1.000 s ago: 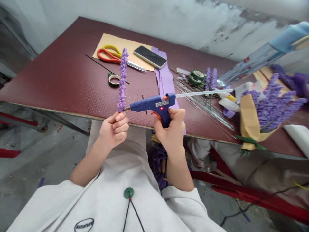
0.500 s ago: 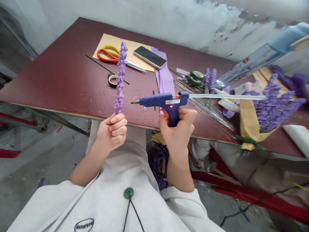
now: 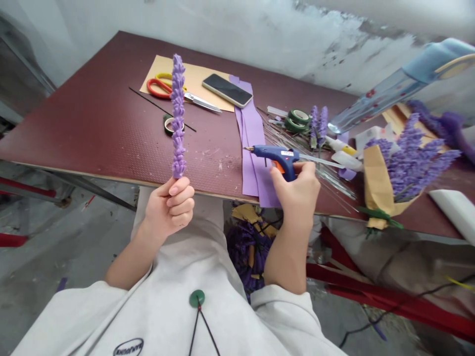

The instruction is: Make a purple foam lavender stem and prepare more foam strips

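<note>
Pulled away from the stem, the glue gun [image 3: 272, 155] now sits well to the right and farther out over the bench [image 3: 74, 123], its nozzle pointing left, while the lavender stem [image 3: 178, 116] has risen higher. The left hand [image 3: 169, 207] is closed around the base of the purple stem, fingers curled, holding it upright just past the bench edge. The right hand [image 3: 299, 195] is closed on the gun's grip, and a glue stick [image 3: 321, 160] runs out of the gun's back. The gun hangs above the lilac foam strips [image 3: 252, 148], not touching the stem. Beyond the stem lie scissors [image 3: 159, 88] and a phone [image 3: 227, 90] on kraft paper [image 3: 166, 69], with a tape roll [image 3: 169, 126] nearby. Further right are green tape rolls [image 3: 299, 121], loose wires [image 3: 297, 143], and a lavender bunch [image 3: 408, 163] wrapped in kraft paper
</note>
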### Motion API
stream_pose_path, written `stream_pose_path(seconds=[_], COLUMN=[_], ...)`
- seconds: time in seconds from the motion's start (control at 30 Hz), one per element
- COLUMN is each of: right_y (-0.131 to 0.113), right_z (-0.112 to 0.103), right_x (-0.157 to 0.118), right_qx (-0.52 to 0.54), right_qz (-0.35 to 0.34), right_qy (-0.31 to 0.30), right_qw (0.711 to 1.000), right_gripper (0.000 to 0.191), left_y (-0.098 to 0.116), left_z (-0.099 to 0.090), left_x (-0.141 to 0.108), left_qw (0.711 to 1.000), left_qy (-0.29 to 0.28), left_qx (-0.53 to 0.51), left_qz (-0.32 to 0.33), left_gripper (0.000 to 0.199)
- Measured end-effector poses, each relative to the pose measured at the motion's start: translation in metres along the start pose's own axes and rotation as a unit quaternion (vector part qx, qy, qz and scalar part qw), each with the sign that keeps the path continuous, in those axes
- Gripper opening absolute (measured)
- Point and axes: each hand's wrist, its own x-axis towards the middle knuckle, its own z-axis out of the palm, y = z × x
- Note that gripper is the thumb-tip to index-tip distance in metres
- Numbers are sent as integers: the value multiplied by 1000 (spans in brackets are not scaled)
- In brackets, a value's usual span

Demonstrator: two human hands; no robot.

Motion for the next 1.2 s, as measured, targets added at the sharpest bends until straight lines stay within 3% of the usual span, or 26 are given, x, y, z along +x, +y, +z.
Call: stream_pose_path(seconds=[0.17,0.3,0.4,0.53,0.67,0.77,0.87,0.9,0.93,1.03,1.2], right_y=[20,37,41,36,32,30,27,26,26,26,32], right_z=[-7,-12,-7,0,-17,-39,-48,-47,-43,-27,-7], right_x=[12,23,28,26,33,58,101,116,131,166,184], right_qx=[-37,-82,-101,-158,-178,-188,-192,-196,-215,-224,-255], right_qz=[43,99,133,141,143,132,81,61,24,4,24], right_qy=[58,111,89,31,-3,15,13,2,-50,-119,-149], right_qw=[997,985,982,977,974,973,978,979,975,967,955], right_gripper=[36,37,40,57,48,41,38,36,33,25,29], left_y=[0,-1,-2,-2,-2,-2,-2,-2,-2,-1,-1], left_z=[-1,0,1,2,0,-1,-1,-1,-1,-1,-1], left_x=[-1,-1,0,0,0,0,0,0,0,0,1], left_qw=[999,999,998,999,998,997,996,996,996,997,998], left_qy=[-23,14,43,27,34,57,65,64,62,49,12], left_qx=[43,44,41,38,38,37,35,34,34,35,41], left_qz=[-8,-16,-19,-23,-25,-32,-40,-43,-46,-51,-56], left_gripper=[50,52,53,53,54,54,54,54,54,54,54])
